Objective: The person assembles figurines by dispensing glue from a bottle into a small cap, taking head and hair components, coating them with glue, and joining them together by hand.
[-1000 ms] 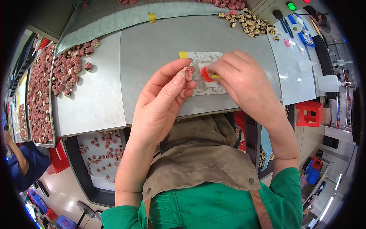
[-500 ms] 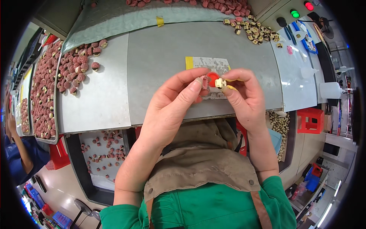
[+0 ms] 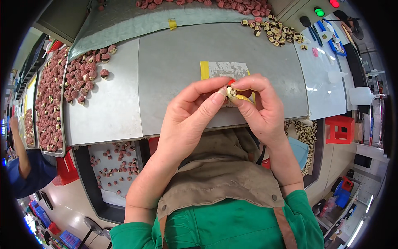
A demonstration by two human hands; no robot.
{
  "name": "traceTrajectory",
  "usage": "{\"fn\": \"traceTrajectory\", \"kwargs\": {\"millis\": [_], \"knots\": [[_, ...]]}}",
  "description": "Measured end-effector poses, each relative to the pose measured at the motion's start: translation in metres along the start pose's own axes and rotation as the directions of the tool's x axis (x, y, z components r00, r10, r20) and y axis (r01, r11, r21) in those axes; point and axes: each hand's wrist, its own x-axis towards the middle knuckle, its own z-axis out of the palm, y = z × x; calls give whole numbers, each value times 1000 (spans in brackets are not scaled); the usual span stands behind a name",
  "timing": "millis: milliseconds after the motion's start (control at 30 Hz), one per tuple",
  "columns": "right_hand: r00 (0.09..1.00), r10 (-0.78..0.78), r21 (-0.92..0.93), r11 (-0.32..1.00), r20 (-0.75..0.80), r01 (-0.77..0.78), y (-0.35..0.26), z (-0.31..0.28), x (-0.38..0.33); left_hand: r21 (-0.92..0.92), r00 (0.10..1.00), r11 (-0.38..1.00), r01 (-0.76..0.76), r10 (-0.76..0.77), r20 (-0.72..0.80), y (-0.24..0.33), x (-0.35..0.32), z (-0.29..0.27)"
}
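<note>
My left hand [image 3: 182, 114] and my right hand [image 3: 265, 110] meet fingertip to fingertip above the grey worktop. Pinched between them is a small cream-and-dark piece [image 3: 231, 92], held by my right thumb and fingers. My left fingers are closed round a pink bumpy shell, now mostly hidden behind them. A bit of something red [image 3: 231, 82] shows just beyond the fingertips, and a yellow thing [image 3: 243, 98] shows by my right thumb; I cannot make out either. Under the hands lies a speckled white sheet [image 3: 226, 69] with a yellow strip on its left edge.
Pink shells [image 3: 244, 6] lie at the back, cream-and-dark pieces [image 3: 280, 32] at the back right. Pink-and-cream pieces [image 3: 85, 72] fill the left, beside a loaded tray [image 3: 63, 124]. Open drawers [image 3: 85, 174] sit below the worktop. Another person's arm [image 3: 20, 149] is at far left.
My hands have come together, bringing the cream-and-dark piece against my left fingertips. The pink shell, visible before, is now largely covered.
</note>
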Motion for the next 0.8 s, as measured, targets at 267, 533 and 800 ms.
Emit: {"fn": "traceTrajectory", "kwargs": {"millis": [267,533,800], "knots": [[992,-120,-170,977,50,127,2,-9,-5,362,981,912,-192,165,105,-4,3,-3],[978,-174,-210,958,115,195,8,-11,-6,264,996,964,-32,10,87,-7,-3,12],[975,-215,-251,942,54,222,14,-18,-8,516,982,838,-180,124,141,-27,1,18]]}}
